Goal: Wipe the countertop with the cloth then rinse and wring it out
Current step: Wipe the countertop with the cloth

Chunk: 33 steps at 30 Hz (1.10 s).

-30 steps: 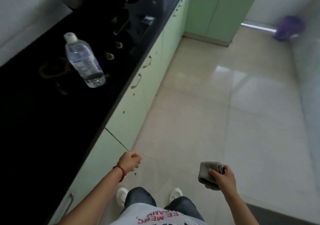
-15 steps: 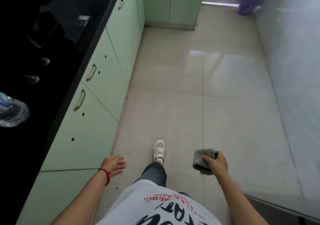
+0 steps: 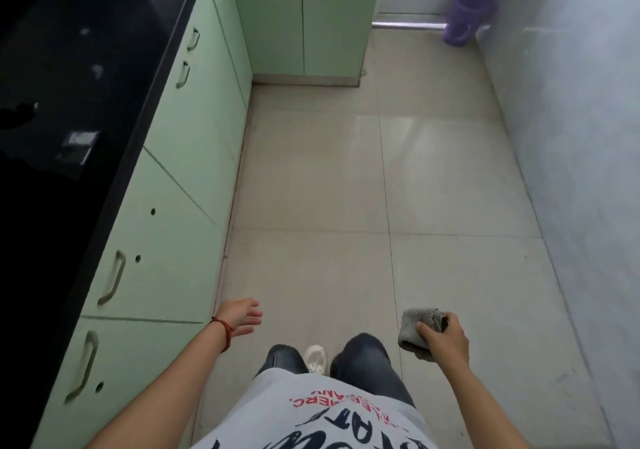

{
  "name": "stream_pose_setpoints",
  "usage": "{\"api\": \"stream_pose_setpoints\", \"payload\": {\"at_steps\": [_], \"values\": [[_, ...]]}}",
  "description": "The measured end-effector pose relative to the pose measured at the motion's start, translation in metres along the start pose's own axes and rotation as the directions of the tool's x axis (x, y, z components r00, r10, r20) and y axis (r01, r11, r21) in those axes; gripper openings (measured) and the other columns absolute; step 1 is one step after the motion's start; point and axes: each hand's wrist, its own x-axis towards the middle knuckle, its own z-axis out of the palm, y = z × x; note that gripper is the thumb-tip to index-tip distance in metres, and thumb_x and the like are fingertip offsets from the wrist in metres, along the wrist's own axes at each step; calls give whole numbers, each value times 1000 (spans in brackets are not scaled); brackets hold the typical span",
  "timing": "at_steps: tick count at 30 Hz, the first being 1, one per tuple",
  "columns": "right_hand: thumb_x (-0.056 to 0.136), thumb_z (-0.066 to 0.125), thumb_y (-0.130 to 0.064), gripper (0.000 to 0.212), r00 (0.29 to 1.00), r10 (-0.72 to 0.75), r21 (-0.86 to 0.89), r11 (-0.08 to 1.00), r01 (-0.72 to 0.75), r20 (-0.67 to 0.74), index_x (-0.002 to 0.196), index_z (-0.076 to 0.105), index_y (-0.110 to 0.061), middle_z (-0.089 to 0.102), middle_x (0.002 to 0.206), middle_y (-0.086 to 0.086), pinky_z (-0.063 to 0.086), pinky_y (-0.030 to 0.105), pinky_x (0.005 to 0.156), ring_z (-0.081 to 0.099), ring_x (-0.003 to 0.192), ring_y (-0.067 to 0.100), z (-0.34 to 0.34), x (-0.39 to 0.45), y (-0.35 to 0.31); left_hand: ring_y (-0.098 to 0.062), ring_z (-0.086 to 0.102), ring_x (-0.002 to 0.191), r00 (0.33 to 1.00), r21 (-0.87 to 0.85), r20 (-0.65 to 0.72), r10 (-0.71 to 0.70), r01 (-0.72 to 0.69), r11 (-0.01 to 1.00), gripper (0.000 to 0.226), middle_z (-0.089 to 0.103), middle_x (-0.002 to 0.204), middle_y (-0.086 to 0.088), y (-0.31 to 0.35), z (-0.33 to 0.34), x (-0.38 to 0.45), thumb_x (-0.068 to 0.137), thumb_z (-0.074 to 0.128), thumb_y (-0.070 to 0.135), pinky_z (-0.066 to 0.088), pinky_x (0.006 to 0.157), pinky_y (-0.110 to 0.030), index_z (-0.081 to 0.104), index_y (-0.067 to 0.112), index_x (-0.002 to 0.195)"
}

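Observation:
A bunched grey cloth (image 3: 414,324) is gripped in my right hand (image 3: 445,341), held out over the beige floor at the lower right. My left hand (image 3: 240,317) hangs free at the lower middle with its fingers apart and nothing in it; a red string circles its wrist. The black countertop (image 3: 69,102) runs along the left edge of the view, well away from both hands. It is dark, and little on it can be made out.
Pale green cabinets (image 3: 180,178) with metal handles line the left side under the counter, and a tall green cupboard (image 3: 304,19) closes the far end. A purple bucket (image 3: 467,15) stands in the far right corner by the grey wall (image 3: 571,137). My legs and one white shoe (image 3: 316,358) show below.
The view has swung right and moved along the counter; the water bottle has left the frame. My left hand opened from a loose fist. The cloth stays in my right hand.

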Motion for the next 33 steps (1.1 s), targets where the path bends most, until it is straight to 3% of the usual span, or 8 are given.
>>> {"api": "stream_pose_setpoints", "payload": {"at_steps": [7, 13, 18, 22, 29, 33], "values": [[76, 65, -9, 32, 999, 7, -39, 999, -5, 47, 104, 49, -12, 59, 100, 16, 50, 29, 47, 58, 83, 34, 6, 109, -82, -16, 52, 58, 988, 126, -22, 152, -148, 981, 22, 55, 67, -5, 152, 54, 56, 92, 48, 14, 39, 55, -24, 51, 12, 70], [74, 65, -12, 28, 995, -27, -111, 993, 38, 101, 98, 50, -14, 57, 90, 10, 58, 51, 67, 58, 82, 31, 5, 204, -193, -18, 50, 57, 990, 45, -97, 101, -97, 994, 26, 53, 66, -7, 243, 70, 89, 93, 47, 12, 36, 55, -24, 48, 13, 67], [73, 65, -14, 25, 984, -102, -139, 983, 123, 149, 91, 49, -18, 55, 81, 2, 57, 51, 70, 59, 83, 32, 22, 275, -301, -20, 50, 55, 986, -61, -160, 39, -49, 997, 21, 53, 66, -9, 305, 63, 118, 92, 48, 12, 37, 56, -25, 49, 11, 71], [73, 66, -14, 25, 969, -164, -120, 975, 188, 187, 92, 49, -18, 52, 76, -7, 57, 52, 70, 59, 84, 32, 46, 333, -385, -5, 51, 28, 979, -92, -203, 21, -41, 995, 25, 53, 64, -8, 364, 56, 157, 92, 48, 11, 35, 53, -22, 48, 13, 68], [71, 65, -15, 26, 977, -165, -147, 972, 184, 131, 92, 50, -18, 60, 87, 7, 57, 50, 69, 61, 82, 33, 81, 426, -515, -2, 48, 23, 978, -115, -209, -21, -3, 993, 22, 53, 64, -7, 503, 43, 224, 92, 49, 13, 34, 36, -11, 48, 13, 70], [71, 67, -16, 26, 979, -169, -131, 974, 183, 112, 92, 50, -19, 60, 85, 6, 57, 51, 68, 61, 82, 31, 93, 467, -580, 0, 49, 25, 982, -109, -180, 52, -72, 991, 23, 54, 64, -6, 603, 43, 251, 93, 47, 11, 37, 36, -12, 48, 13, 70]]}}
